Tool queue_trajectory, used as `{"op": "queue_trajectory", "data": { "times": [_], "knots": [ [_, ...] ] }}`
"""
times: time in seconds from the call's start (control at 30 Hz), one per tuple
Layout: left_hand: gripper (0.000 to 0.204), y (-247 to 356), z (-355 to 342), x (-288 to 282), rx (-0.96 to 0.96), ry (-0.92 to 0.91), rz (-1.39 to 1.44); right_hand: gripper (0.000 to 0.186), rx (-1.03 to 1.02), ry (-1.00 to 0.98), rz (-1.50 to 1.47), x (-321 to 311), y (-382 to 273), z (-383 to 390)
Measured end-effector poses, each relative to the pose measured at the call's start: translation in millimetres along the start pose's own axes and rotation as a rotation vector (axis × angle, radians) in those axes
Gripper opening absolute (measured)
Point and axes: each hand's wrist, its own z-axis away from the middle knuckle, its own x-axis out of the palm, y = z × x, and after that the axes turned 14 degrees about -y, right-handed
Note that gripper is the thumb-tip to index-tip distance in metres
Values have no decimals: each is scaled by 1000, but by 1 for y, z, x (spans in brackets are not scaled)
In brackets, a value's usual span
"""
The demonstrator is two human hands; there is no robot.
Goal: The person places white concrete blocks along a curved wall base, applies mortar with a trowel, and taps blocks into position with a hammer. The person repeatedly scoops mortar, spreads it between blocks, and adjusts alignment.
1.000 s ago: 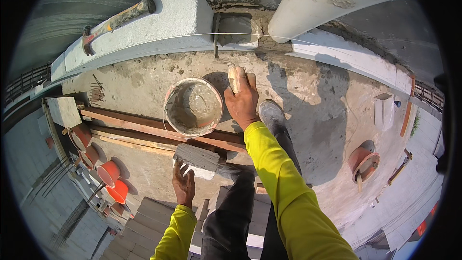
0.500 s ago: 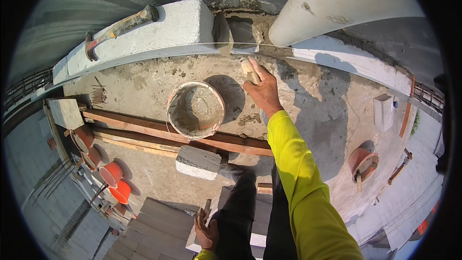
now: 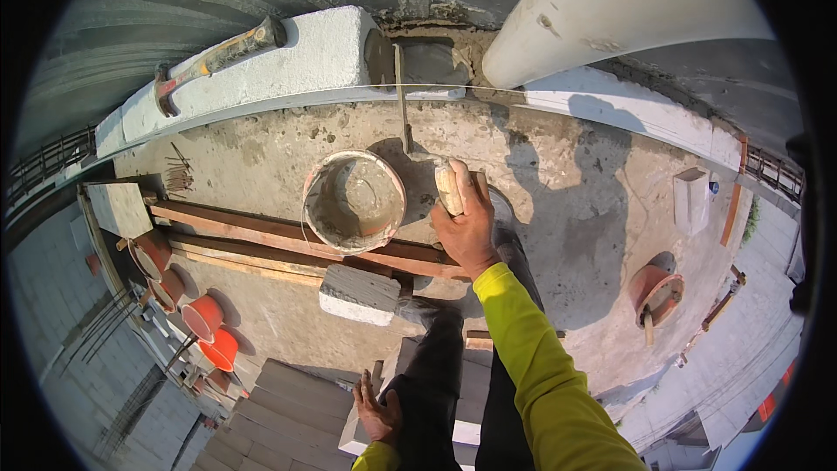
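Note:
My right hand [image 3: 469, 222] is wrapped round the wooden handle of a trowel [image 3: 404, 105]. The trowel blade stands almost edge-on, its far part by the end face of a white block [image 3: 305, 48]. Grey mortar [image 3: 427, 63] lies in the gap between that block and a thick pale pipe [image 3: 602, 9]. To the left of the hand stands a bucket [image 3: 327, 218] with wet mortar inside. Low in the view, my left hand [image 3: 377, 414] is beside my leg, fingers apart and holding nothing.
A claw hammer [image 3: 218, 59] rests on the white block. A taut string [image 3: 349, 87] runs along the block row. Wooden planks [image 3: 235, 227] and a grey-topped block [image 3: 357, 295] lie near my feet. Orange buckets [image 3: 202, 317] stand left, another bucket [image 3: 654, 295] right.
My right hand has drawn the trowel back toward me, away from the pipe. Its blade has turned and now shows edge-on. The left hand's fingers have spread slightly.

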Motion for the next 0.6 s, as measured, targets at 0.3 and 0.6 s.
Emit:
{"op": "queue_trajectory", "data": {
  "times": [0.3, 0.6],
  "knots": [
    [67, 6, -1, -1, 8, 21, 121, 68, 131, -259, 90, -2, -4, 50],
    [67, 0, 12, 7, -176, -19, 166, 40, 240, -984, 652, 77, 34, -5]
  ]
}}
